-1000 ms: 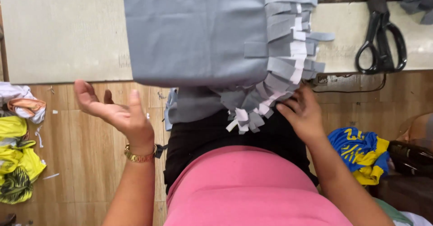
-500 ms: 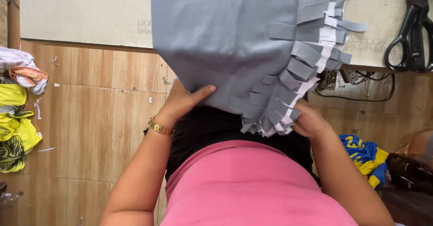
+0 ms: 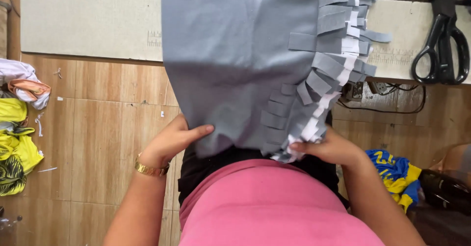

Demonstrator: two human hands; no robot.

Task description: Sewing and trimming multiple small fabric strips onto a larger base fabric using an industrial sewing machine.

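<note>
The grey fabric hung over the near edge of the bench. Its lower edge was gripped by the left hand and its strip bundle by the right hand. Sorting seemed unfinished; the scissors lay unused.

The grey fabric runs past the top edge and hides both hands' fingertips.

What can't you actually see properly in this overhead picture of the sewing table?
Head view:
- Grey fabric: top cut off by the frame edge.
- Left hand and right hand: fingertips hidden under the fabric.
- Black scissors: blades cut off at the top.
- Table: the part beneath the fabric is hidden.
</note>
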